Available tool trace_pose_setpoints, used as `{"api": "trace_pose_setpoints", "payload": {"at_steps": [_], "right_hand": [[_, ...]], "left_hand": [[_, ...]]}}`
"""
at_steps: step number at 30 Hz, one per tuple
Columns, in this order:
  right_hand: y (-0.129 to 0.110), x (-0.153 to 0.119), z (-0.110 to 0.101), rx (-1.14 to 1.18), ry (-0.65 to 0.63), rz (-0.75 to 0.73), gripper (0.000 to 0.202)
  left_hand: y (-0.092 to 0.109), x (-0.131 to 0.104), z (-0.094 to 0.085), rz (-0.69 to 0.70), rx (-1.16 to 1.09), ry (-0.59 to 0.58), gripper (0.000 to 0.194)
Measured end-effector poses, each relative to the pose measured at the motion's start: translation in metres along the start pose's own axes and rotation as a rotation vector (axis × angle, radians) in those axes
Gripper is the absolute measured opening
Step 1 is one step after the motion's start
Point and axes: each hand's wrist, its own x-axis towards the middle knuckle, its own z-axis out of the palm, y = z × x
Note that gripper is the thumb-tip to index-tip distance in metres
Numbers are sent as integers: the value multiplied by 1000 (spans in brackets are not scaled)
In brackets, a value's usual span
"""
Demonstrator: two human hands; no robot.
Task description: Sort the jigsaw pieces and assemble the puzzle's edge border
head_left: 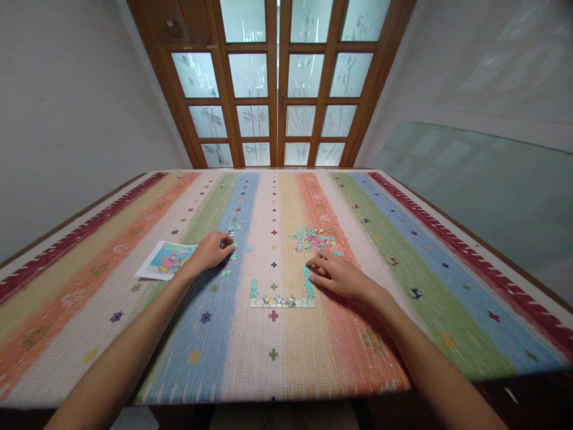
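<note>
My left hand (pixel 212 251) is closed in a pinch among loose jigsaw pieces (pixel 226 273) on the blue stripe; whatever lies between its fingertips is too small to make out. My right hand (pixel 333 274) has thumb and fingertips around a turquoise piece at the top of the right side of a partly joined jigsaw border (pixel 282 303). That border forms a U, with a long bottom row and two short upright sides. Beyond my right hand lies a pile of mixed jigsaw pieces (pixel 313 239), turquoise, pink and yellow. A picture card (pixel 165 260) rests beside my left forearm, which partly covers it.
A striped cloth (pixel 273 370) with small printed motifs covers the table. One loose turquoise piece (pixel 249 249) lies between the hands. Wooden doors with glass panes (pixel 253 74) stand past the far edge; a pale green panel (pixel 483 185) leans at the right wall.
</note>
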Motion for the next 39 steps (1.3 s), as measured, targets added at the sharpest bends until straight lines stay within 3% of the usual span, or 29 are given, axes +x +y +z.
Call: {"api": "trace_pose_setpoints", "payload": {"at_steps": [10, 19, 25, 30, 39], "right_hand": [[-2, -1, -1, 1, 6, -2, 14], [2, -1, 1, 4, 11, -3, 12], [1, 0, 1, -4, 0, 8, 12], [1, 0, 0, -9, 11, -4, 11], [2, -1, 2, -1, 10, 5, 14]], "left_hand": [[0, 2, -4, 27, 4, -50, 28], [-4, 3, -19, 73, -61, -60, 35], [14, -2, -7, 179, -73, -107, 33], [29, -2, 3, 190, -94, -116, 25], [32, 0, 2, 164, -163, -118, 13]]}}
